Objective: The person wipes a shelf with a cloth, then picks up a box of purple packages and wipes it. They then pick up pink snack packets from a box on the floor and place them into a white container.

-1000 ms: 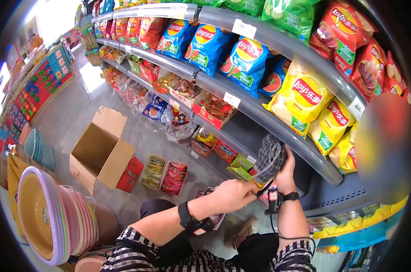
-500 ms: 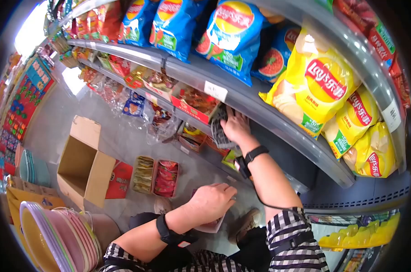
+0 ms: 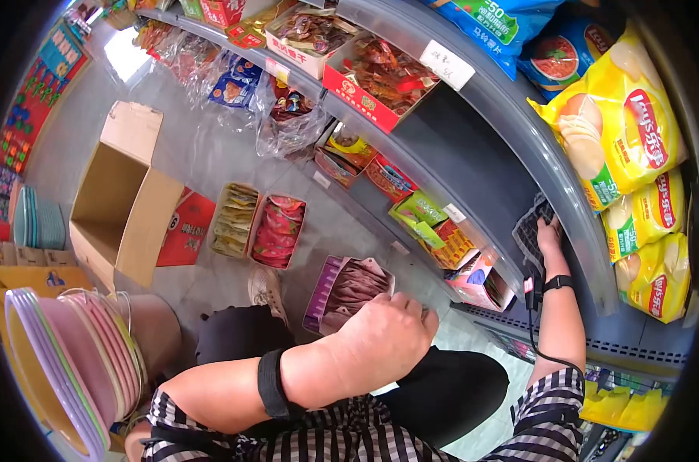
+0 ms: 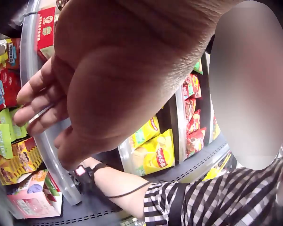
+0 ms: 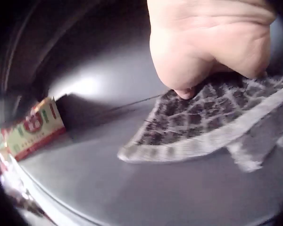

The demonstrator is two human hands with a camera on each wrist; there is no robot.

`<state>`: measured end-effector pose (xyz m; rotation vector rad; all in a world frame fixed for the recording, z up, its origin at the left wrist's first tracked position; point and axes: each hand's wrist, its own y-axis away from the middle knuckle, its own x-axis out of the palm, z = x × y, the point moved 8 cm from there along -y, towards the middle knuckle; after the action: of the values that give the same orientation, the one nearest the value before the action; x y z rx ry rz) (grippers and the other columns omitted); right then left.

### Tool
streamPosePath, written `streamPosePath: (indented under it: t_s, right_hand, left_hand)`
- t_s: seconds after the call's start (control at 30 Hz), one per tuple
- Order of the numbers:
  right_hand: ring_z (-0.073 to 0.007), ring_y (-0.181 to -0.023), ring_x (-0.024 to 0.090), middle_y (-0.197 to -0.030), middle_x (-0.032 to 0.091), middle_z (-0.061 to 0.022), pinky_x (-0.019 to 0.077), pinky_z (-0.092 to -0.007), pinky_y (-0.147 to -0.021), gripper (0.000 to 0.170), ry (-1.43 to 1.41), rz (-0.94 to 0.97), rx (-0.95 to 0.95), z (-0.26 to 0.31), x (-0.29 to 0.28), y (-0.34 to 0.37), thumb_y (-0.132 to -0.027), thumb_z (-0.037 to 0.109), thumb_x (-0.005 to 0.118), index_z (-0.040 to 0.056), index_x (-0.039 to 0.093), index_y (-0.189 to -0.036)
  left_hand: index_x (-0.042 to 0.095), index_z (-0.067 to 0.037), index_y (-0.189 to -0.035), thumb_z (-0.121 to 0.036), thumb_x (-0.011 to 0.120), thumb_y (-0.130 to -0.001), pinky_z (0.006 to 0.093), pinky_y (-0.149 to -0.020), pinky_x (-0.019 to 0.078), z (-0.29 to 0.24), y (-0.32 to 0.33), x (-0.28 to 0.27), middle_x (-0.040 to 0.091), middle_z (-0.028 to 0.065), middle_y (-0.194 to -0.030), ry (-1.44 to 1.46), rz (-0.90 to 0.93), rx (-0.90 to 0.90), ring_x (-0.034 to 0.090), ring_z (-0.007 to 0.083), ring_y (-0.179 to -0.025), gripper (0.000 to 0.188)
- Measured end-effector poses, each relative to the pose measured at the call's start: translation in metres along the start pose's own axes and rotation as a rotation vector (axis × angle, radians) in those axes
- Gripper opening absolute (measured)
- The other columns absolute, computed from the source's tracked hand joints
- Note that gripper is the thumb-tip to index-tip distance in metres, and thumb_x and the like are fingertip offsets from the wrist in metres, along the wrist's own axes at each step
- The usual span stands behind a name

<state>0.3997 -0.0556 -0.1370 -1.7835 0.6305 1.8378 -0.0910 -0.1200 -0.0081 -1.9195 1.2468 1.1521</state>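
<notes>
My right hand [image 3: 548, 232] is reached deep into the lower grey shelf, resting on a dark grey checked cloth [image 3: 528, 231]. In the right wrist view the palm presses on the cloth [image 5: 198, 115], which lies spread on the shelf surface with its pale border toward the camera; most of the fingers are hidden behind the palm. My left hand [image 3: 384, 346] hangs in the air in front of my body, its fingers loosely bent. The left wrist view shows nothing in this hand [image 4: 99, 89].
Yellow chip bags [image 3: 623, 131] stand on the shelf above my right hand. A red box of wrapped snacks [image 3: 380, 81] sits farther along the shelf. On the floor are snack boxes [image 3: 276, 231], an open carton [image 3: 118, 192] and stacked basins [image 3: 64, 362].
First both hands were at the bunched cloth; then the left hand drew away. The right hand pressed the cloth near the red snack box and has moved right along the shelf. The view has shifted too.
</notes>
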Motion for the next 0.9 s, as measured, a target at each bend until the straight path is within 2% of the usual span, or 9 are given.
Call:
streamPosePath:
  t_s: [0.1, 0.27, 0.3, 0.33, 0.4, 0.5, 0.6, 0.77, 0.9]
  right_hand:
    - [-0.0354, -0.139, 0.028, -0.15, 0.03, -0.0218, 0.0239, -0.0385, -0.114, 0.084, -0.414, 0.104, 0.105, 0.067, -0.021, 0.016, -0.084, 0.047, 0.061, 0.002, 0.028, -0.145]
    - [-0.0384, -0.135, 0.033, -0.143, 0.038, -0.0269, 0.0261, -0.0394, -0.112, 0.085, -0.258, -0.04, -0.399, 0.253, -0.009, -0.006, -0.079, 0.044, 0.066, -0.0044, 0.033, -0.14]
    - [-0.0376, -0.136, 0.032, -0.142, 0.038, -0.0274, 0.0245, -0.0395, -0.113, 0.081, -0.205, 0.198, -0.435, 0.295, -0.022, 0.005, -0.079, 0.04, 0.065, -0.0029, 0.035, -0.141]
    - [-0.0376, -0.136, 0.032, -0.142, 0.038, -0.0274, 0.0245, -0.0395, -0.113, 0.081, -0.211, 0.201, -0.434, 0.315, -0.025, 0.004, -0.079, 0.04, 0.065, -0.0029, 0.035, -0.141]
    - [-0.037, -0.137, 0.03, -0.145, 0.036, -0.0248, 0.0232, -0.0409, -0.114, 0.075, -0.059, 0.14, -0.628, 0.353, -0.034, 0.002, -0.08, 0.038, 0.064, 0.0051, 0.037, -0.142]
    - [-0.0369, -0.137, 0.029, -0.147, 0.034, -0.0211, 0.0232, -0.0423, -0.114, 0.069, 0.092, -0.005, -0.69, 0.359, -0.058, 0.009, -0.082, 0.036, 0.063, 0.0138, 0.04, -0.143]
    - [-0.0371, -0.137, 0.029, -0.149, 0.033, -0.0182, 0.0239, -0.0437, -0.113, 0.069, 0.033, -0.013, -0.635, 0.339, -0.027, -0.02, -0.081, 0.036, 0.064, 0.018, 0.039, -0.143]
    - [-0.0373, -0.14, 0.022, -0.147, 0.03, -0.026, 0.0165, -0.0393, -0.116, 0.072, -0.182, -0.024, -0.66, 0.282, -0.025, -0.008, -0.085, 0.035, 0.059, 0.0024, 0.033, -0.144]
    - [-0.0372, -0.141, 0.02, -0.149, 0.026, -0.0256, 0.0161, -0.0387, -0.116, 0.075, -0.076, -0.002, -0.507, 0.185, -0.02, -0.007, -0.086, 0.036, 0.057, 0.0013, 0.027, -0.145]
  left_hand:
    - [0.057, -0.001, -0.097, -0.015, 0.059, -0.076, 0.0323, -0.069, 0.0508, -0.004, 0.002, -0.004, 0.06, 0.0105, -0.082, -0.003, -0.034, 0.013, 0.063, 0.0246, -0.077, 0.026]
    - [0.057, -0.001, -0.099, -0.015, 0.059, -0.075, 0.0324, -0.071, 0.0505, -0.005, -0.003, 0.003, 0.058, 0.01, -0.084, 0.053, 0.013, 0.011, 0.062, 0.0251, -0.079, 0.028]
    - [0.057, -0.001, -0.099, -0.015, 0.059, -0.075, 0.0324, -0.071, 0.0505, -0.002, -0.003, 0.004, 0.058, 0.01, -0.084, 0.047, 0.021, 0.009, 0.062, 0.0251, -0.079, 0.028]
    - [0.057, -0.001, -0.1, -0.015, 0.059, -0.075, 0.0323, -0.071, 0.0503, 0.002, -0.002, 0.006, 0.058, 0.0102, -0.084, 0.05, 0.02, -0.011, 0.062, 0.025, -0.079, 0.028]
    - [0.057, -0.001, -0.1, -0.014, 0.059, -0.075, 0.0323, -0.071, 0.0501, 0.013, -0.001, 0.004, 0.058, 0.0104, -0.085, 0.043, 0.014, -0.032, 0.061, 0.0248, -0.08, 0.028]
    - [0.056, 0.0, -0.1, -0.014, 0.059, -0.075, 0.0329, -0.071, 0.0497, 0.027, -0.002, 0.0, 0.058, 0.0108, -0.085, 0.005, 0.041, -0.081, 0.061, 0.0251, -0.08, 0.029]
    - [0.055, 0.0, -0.1, -0.014, 0.06, -0.075, 0.0331, -0.071, 0.0497, 0.029, -0.004, -0.001, 0.058, 0.0107, -0.084, 0.014, 0.041, -0.092, 0.061, 0.0255, -0.08, 0.029]
    - [0.055, 0.001, -0.101, -0.013, 0.06, -0.075, 0.0334, -0.07, 0.0504, 0.025, -0.002, 0.01, 0.059, 0.0115, -0.086, 0.008, 0.071, -0.085, 0.062, 0.0256, -0.081, 0.03]
    - [0.056, 0.001, -0.102, -0.013, 0.061, -0.073, 0.0337, -0.07, 0.0511, 0.021, 0.003, 0.013, 0.061, 0.0124, -0.087, -0.041, 0.088, -0.075, 0.063, 0.0258, -0.082, 0.032]
